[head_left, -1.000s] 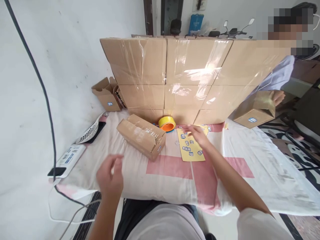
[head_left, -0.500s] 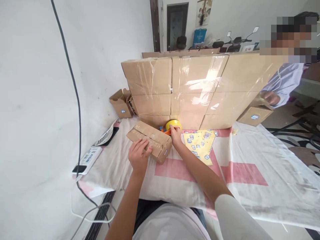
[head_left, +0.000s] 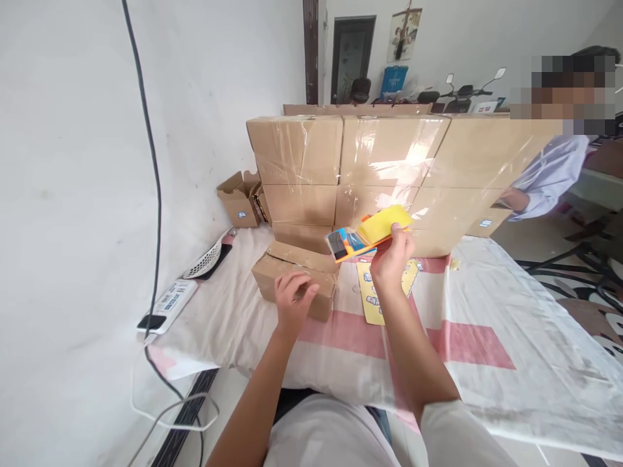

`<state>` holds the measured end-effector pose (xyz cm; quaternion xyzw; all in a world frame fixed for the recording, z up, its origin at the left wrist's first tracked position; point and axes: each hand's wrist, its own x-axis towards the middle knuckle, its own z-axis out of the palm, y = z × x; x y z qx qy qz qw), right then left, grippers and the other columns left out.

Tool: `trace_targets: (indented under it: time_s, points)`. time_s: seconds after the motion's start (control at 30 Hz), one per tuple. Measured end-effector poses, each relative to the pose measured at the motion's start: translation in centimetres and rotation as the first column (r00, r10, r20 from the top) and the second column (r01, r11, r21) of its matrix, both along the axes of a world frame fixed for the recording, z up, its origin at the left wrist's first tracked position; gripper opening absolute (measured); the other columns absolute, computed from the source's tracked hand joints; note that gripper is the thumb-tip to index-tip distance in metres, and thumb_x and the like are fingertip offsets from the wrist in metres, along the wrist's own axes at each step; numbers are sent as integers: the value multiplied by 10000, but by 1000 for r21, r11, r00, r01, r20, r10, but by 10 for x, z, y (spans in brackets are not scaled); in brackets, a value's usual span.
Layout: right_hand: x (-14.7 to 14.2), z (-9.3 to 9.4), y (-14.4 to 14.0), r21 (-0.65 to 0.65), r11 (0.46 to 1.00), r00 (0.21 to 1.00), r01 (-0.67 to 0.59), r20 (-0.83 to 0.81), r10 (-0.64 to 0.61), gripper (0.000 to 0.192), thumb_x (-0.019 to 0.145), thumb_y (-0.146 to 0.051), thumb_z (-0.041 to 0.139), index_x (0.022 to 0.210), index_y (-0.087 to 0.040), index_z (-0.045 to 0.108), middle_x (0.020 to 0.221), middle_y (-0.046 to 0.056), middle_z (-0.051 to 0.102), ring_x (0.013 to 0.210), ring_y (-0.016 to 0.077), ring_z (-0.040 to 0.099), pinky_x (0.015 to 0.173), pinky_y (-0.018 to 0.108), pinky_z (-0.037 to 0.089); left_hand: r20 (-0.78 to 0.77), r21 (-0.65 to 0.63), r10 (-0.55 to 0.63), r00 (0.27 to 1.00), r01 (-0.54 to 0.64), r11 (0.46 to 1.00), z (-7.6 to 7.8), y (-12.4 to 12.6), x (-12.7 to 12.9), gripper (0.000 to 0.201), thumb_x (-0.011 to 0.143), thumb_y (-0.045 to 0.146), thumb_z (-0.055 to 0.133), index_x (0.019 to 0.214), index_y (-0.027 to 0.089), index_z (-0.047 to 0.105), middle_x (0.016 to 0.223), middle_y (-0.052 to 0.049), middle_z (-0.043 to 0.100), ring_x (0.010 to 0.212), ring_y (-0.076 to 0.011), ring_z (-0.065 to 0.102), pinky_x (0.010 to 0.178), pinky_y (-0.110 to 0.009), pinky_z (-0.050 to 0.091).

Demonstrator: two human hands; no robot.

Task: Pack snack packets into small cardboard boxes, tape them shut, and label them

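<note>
A tape dispenser with a yellow roll [head_left: 384,224] and an orange and blue frame is raised above the table. My right hand [head_left: 393,256] grips it from the right, thumb near the roll. Below and to the left lies a small closed cardboard box [head_left: 270,275] with a seam along its top. Over the box's near side is my left hand [head_left: 293,295], fingers loosely bent and apart, holding nothing; whether it presses on the cardboard I cannot tell. Partly behind my right wrist lies a yellow patterned sheet [head_left: 372,311].
Stacked, taped cardboard boxes [head_left: 299,152] form a wall at the back. An open small box [head_left: 238,201] stands left of them. A white device [head_left: 170,305] and a white perforated holder [head_left: 207,259] lie at the left edge. At right, a person's sleeve [head_left: 557,172] reaches over another box [head_left: 481,222].
My right hand has lifted the tape dispenser from beside the small box, up and to the right. The small box has tipped or turned slightly, and my left hand's fingers have loosened over it.
</note>
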<state>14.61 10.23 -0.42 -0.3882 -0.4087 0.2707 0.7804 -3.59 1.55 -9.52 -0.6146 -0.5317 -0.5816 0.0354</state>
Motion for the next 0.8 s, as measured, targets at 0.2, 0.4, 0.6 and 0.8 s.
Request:
trace_targets:
  time_s: [0.2, 0.4, 0.6, 0.8]
  points:
    - [-21, 17, -34, 48, 935, 935, -352, -29, 354, 189, 864, -393, 509, 806, -225, 572, 771, 42, 661, 826, 232, 698, 728, 351, 566, 41, -11, -155, 987, 156, 988, 56, -10, 4, 476, 988, 520, 481, 1297, 178, 601, 1234, -135, 614, 1174, -241, 593, 1021, -393, 489]
    - [-32, 15, -46, 112, 852, 851, -512, -71, 521, 223, 849, -341, 515, 946, -195, 653, 796, 51, 720, 857, 251, 725, 758, 376, 590, 89, -358, -335, 938, 344, 868, 99, 1, 17, 308, 965, 441, 552, 945, 215, 761, 1190, -81, 689, 1204, -260, 575, 1072, -417, 437]
    - [-22, 1, -21, -14, 914, 912, -406, 61, 406, 235, 879, -429, 531, 758, -227, 529, 636, 6, 591, 655, 206, 668, 612, 323, 544, 414, -397, -517, 749, 660, 637, 105, 4, 33, 261, 891, 408, 647, 808, 191, 765, 969, -58, 758, 1014, -235, 676, 923, -330, 500]
    - [-2, -11, 12, -85, 975, 946, -203, 241, 218, 374, 900, -528, 570, 712, -234, 436, 597, -36, 412, 598, 149, 531, 550, 277, 450, 559, -388, -427, 711, 680, 623, 105, -4, 52, 302, 872, 464, 670, 874, 180, 771, 905, -62, 779, 919, -224, 710, 849, -320, 522]
